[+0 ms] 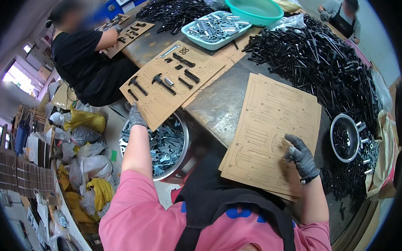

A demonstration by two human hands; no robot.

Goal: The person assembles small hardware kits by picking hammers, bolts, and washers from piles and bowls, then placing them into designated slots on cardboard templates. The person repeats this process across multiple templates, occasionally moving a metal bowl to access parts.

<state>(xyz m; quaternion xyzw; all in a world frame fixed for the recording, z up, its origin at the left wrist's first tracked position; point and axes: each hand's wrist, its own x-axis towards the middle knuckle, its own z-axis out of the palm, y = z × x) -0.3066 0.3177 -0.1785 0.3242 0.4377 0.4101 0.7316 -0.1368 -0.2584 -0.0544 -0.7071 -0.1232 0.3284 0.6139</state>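
Observation:
My left hand (137, 116), in a grey glove, grips the near left edge of a brown cardboard sheet (157, 110); some of its fingers are hidden. On that sheet lie black hammer-shaped parts (164, 84), a silver tube (169, 81), a small wrench (170, 51) and several short black pieces (191, 76). The sheet juts out past the table edge. My right hand (302, 160), gloved too, is over a stack of printed cardboard sheets (258, 123) at the table's near edge. Its fingers are loosely bent and apart, with nothing in them.
Black metal parts (314, 53) are heaped on the right, beside a steel bowl (332, 140). Silver tubes fill a pale tray (217, 45) near a green basin (274, 15). Below the table edge stands a metal tub (184, 148) of wrenches. Co-workers sit left (84, 63) and far right (343, 23).

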